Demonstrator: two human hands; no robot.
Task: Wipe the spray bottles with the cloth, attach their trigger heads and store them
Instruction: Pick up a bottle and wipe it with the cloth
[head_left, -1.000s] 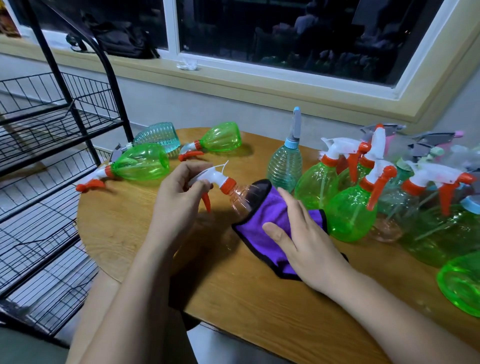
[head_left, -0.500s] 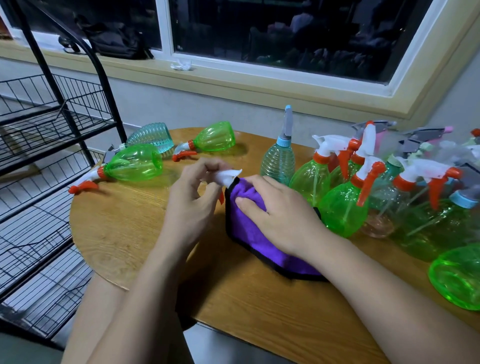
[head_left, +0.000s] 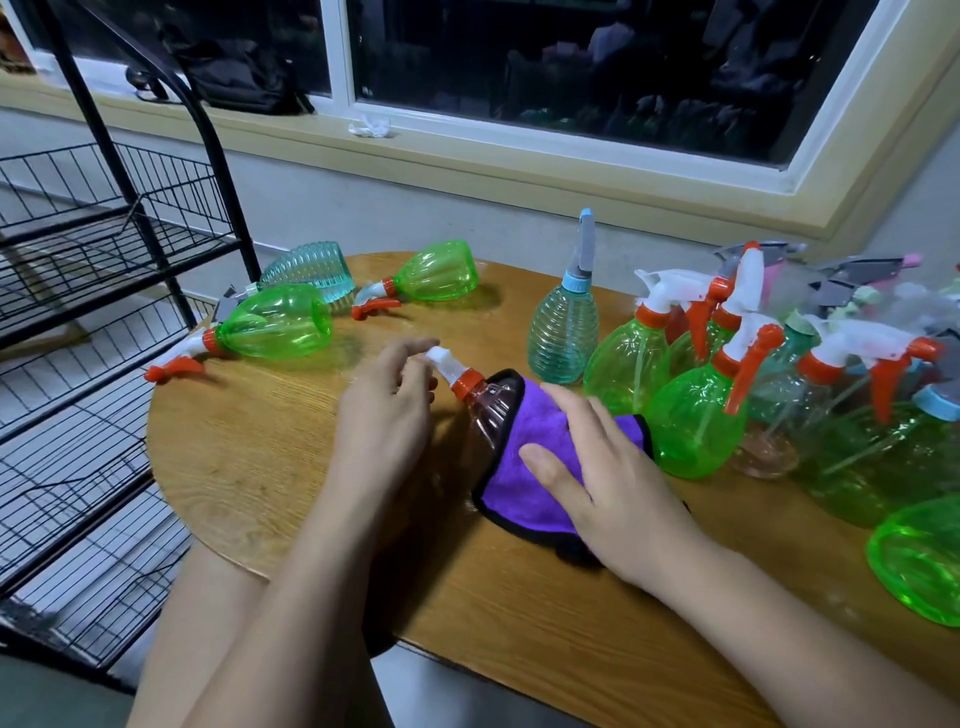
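Hands: left hand (head_left: 384, 415) pinched white trigger head (head_left: 447, 364) of clear bottle (head_left: 488, 410), lying on its side on worktop (head_left: 249, 457); right hand (head_left: 608, 478), fingers flat, pressed purple cloth (head_left: 524, 467) over bottle's body.

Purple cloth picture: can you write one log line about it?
step: wiping | left hand holds trigger head | right hand presses purple cloth on clear bottle | bottle not yet stored

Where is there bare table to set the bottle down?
Bare wood on the table between the lying green bottle and the left hand gripping the pink bottle; also the near edge in front of the cloth. Crowded to its right: upright bottles packed.
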